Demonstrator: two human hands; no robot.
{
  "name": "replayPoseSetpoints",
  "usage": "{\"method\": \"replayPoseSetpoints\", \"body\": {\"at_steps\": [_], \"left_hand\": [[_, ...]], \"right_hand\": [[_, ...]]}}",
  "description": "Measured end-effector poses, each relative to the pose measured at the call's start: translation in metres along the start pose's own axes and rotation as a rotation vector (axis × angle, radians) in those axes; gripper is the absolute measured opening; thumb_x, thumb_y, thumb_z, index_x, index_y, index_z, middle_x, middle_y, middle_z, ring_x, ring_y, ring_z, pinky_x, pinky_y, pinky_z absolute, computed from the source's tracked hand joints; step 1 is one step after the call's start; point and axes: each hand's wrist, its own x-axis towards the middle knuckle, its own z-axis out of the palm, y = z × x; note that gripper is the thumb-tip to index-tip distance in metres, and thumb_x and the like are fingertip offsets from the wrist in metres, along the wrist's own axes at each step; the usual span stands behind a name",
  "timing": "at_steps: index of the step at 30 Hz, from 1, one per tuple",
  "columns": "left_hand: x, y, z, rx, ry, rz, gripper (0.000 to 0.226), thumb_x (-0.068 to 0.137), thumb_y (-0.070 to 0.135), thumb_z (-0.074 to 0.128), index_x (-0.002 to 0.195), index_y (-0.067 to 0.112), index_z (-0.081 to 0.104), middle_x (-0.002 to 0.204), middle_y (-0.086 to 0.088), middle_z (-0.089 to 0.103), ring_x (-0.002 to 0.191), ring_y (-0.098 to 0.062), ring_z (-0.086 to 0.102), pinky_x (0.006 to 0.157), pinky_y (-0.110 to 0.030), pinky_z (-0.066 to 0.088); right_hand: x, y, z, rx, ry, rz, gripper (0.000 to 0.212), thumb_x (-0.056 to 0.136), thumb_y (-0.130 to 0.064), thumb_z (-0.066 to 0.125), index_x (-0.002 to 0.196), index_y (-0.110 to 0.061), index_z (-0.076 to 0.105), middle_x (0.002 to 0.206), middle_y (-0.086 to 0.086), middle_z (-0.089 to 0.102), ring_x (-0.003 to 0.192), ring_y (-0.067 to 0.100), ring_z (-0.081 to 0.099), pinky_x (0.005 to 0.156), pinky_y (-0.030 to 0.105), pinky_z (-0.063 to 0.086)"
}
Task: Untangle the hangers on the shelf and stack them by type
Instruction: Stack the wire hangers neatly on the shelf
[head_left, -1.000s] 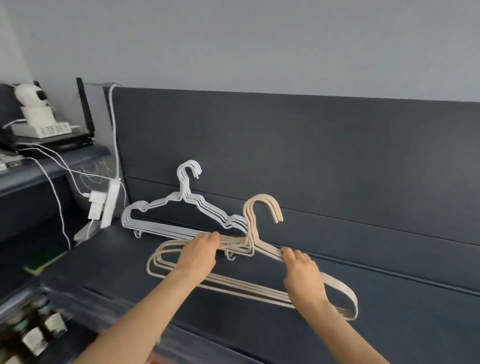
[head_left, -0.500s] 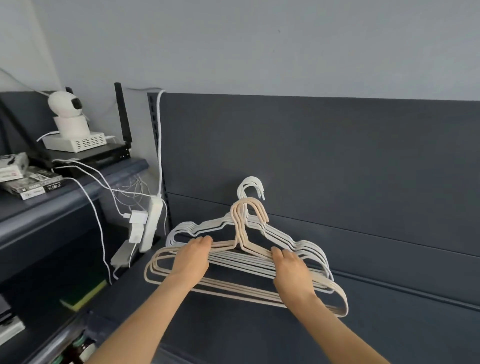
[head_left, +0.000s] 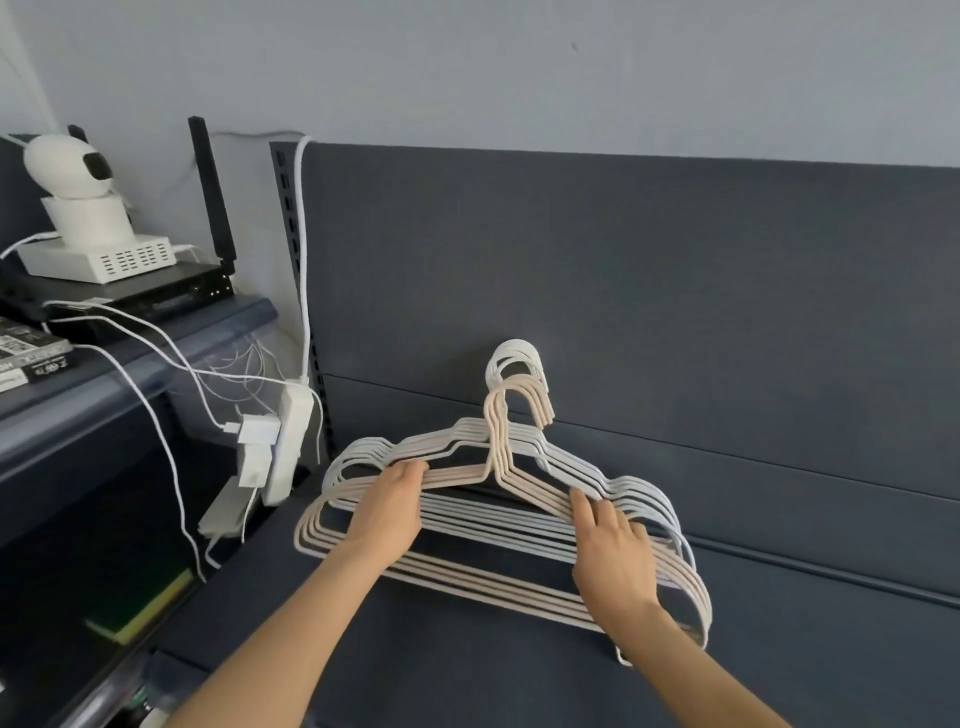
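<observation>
A stack of beige hangers (head_left: 467, 584) leans in front of a stack of white hangers (head_left: 511, 353) on the dark shelf (head_left: 467, 675), both tilted back against the back panel (head_left: 675, 286). The two sets of hooks overlap, with the white ones higher and behind. My left hand (head_left: 389, 512) curls its fingers over the left shoulder of the beige hangers. On their right shoulder lies my right hand (head_left: 613, 551), fingers spread and not closed around them. The white hangers' lower bars are partly hidden behind the beige ones and my hands.
A white power strip (head_left: 293, 441) with plugs and cables hangs at the shelf's left end. On the neighbouring left shelf sit a white camera (head_left: 67, 171), a black router (head_left: 156, 296) and boxes. A green-yellow item (head_left: 140, 608) lies lower left.
The beige stack has moved from the right of the white hangers to directly in front of them. My right hand's fingers have loosened and spread.
</observation>
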Motion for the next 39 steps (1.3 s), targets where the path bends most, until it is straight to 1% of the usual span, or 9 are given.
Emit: {"method": "replayPoseSetpoints", "body": {"at_steps": [4, 9, 12, 14, 16, 27, 30, 34, 39], "left_hand": [[-0.002, -0.004, 0.006, 0.001, 0.038, 0.009, 0.04, 0.09, 0.004, 0.046, 0.129, 0.012, 0.044, 0.127, -0.006, 0.051, 0.116, -0.02, 0.051, 0.099, -0.031, 0.044], [-0.001, -0.014, 0.006, 0.004, 0.043, -0.001, 0.044, 0.089, 0.002, 0.046, 0.132, 0.011, 0.041, 0.129, -0.007, 0.051, 0.118, -0.021, 0.049, 0.1, -0.032, 0.042], [-0.001, -0.012, 0.004, 0.01, 0.021, 0.014, 0.046, 0.09, 0.004, 0.047, 0.134, 0.013, 0.039, 0.13, -0.006, 0.048, 0.117, -0.021, 0.05, 0.099, -0.031, 0.043], [-0.002, -0.011, 0.005, 0.022, 0.016, 0.035, 0.045, 0.091, 0.007, 0.047, 0.135, 0.014, 0.038, 0.131, -0.006, 0.047, 0.116, -0.02, 0.05, 0.098, -0.03, 0.043], [-0.003, -0.011, 0.006, 0.037, 0.029, 0.054, 0.045, 0.093, 0.012, 0.046, 0.137, 0.014, 0.036, 0.132, -0.006, 0.046, 0.118, -0.02, 0.048, 0.099, -0.029, 0.041], [-0.014, -0.002, 0.003, 0.148, 0.048, 0.078, 0.062, 0.091, 0.026, 0.053, 0.144, 0.011, 0.023, 0.145, -0.008, 0.032, 0.136, -0.022, 0.029, 0.115, -0.032, 0.023], [-0.024, 0.006, 0.004, 0.143, 0.095, 0.089, 0.064, 0.086, 0.023, 0.06, 0.142, 0.008, 0.031, 0.142, -0.012, 0.039, 0.134, -0.026, 0.035, 0.113, -0.036, 0.028], [-0.043, 0.021, 0.007, 0.151, 0.134, 0.163, 0.062, 0.072, 0.015, 0.074, 0.127, 0.003, 0.05, 0.124, -0.014, 0.057, 0.117, -0.031, 0.054, 0.101, -0.043, 0.043], [-0.071, 0.055, 0.008, 0.142, 0.121, 0.204, 0.062, 0.066, 0.021, 0.08, 0.121, 0.004, 0.056, 0.115, -0.011, 0.063, 0.107, -0.028, 0.062, 0.093, -0.041, 0.049]], "right_hand": [[0.002, -0.002, -0.005, 0.015, -0.039, 0.006, 0.063, 0.084, -0.002, 0.04, 0.142, -0.016, 0.02, 0.125, 0.008, 0.049, 0.111, 0.025, 0.051, 0.095, 0.033, 0.038], [0.004, -0.009, -0.002, 0.019, -0.074, -0.005, 0.064, 0.085, -0.003, 0.041, 0.144, -0.015, 0.018, 0.126, 0.008, 0.048, 0.115, 0.026, 0.048, 0.099, 0.034, 0.036], [0.002, -0.008, 0.003, 0.005, -0.012, 0.008, 0.07, 0.074, -0.002, 0.057, 0.139, -0.012, 0.035, 0.11, 0.009, 0.059, 0.1, 0.027, 0.057, 0.089, 0.037, 0.045], [0.001, -0.008, 0.008, -0.017, 0.057, 0.022, 0.075, 0.051, -0.002, 0.073, 0.123, -0.009, 0.056, 0.087, 0.008, 0.065, 0.075, 0.026, 0.063, 0.071, 0.038, 0.052], [0.0, -0.008, 0.008, -0.039, 0.11, 0.029, 0.078, 0.035, -0.003, 0.079, 0.111, -0.009, 0.064, 0.077, 0.007, 0.065, 0.063, 0.025, 0.063, 0.062, 0.037, 0.054], [-0.007, -0.002, 0.007, -0.051, 0.156, -0.014, 0.071, 0.04, -0.008, 0.079, 0.109, -0.009, 0.064, 0.085, 0.008, 0.066, 0.068, 0.025, 0.064, 0.066, 0.038, 0.055], [-0.016, 0.004, 0.003, -0.05, 0.161, -0.031, 0.068, 0.044, -0.011, 0.08, 0.109, -0.008, 0.063, 0.089, 0.007, 0.068, 0.075, 0.024, 0.066, 0.069, 0.038, 0.056], [-0.031, 0.022, 0.002, -0.061, 0.18, -0.022, 0.068, 0.046, -0.013, 0.08, 0.111, -0.007, 0.06, 0.093, 0.006, 0.067, 0.079, 0.024, 0.066, 0.073, 0.038, 0.056], [-0.061, 0.048, -0.008, -0.045, 0.161, 0.01, 0.067, 0.045, -0.015, 0.083, 0.108, -0.009, 0.061, 0.095, 0.006, 0.068, 0.08, 0.024, 0.067, 0.07, 0.035, 0.055]]}}
